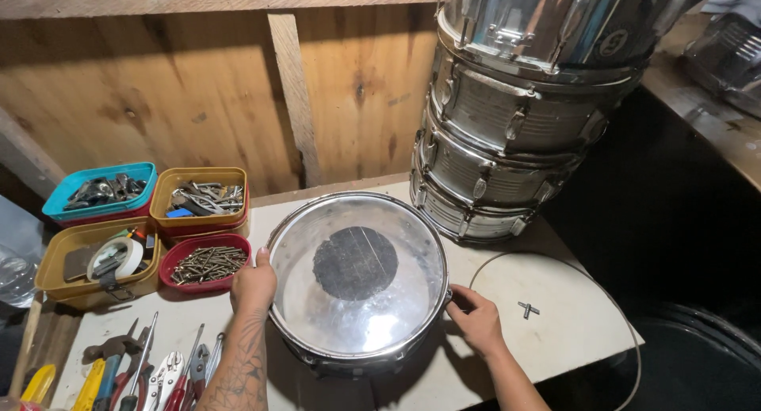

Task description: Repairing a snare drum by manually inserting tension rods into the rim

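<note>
Five drums are in view: one snare drum (357, 278) lying flat on the worktable (555, 316), gripped at its rim by two hands, the left hand (254, 284) and the right hand (476, 320), and four more chrome drums piled in a stack (507, 118) behind it. Four plastic tubs sit at the left: one teal tub (99, 191), two yellow tubs (200, 197) (95, 260) and one red tub (206, 262) of screws. One small drum key (528, 309) lies on the table, and one white tape roll (115, 258) lies in a yellow tub.
</note>
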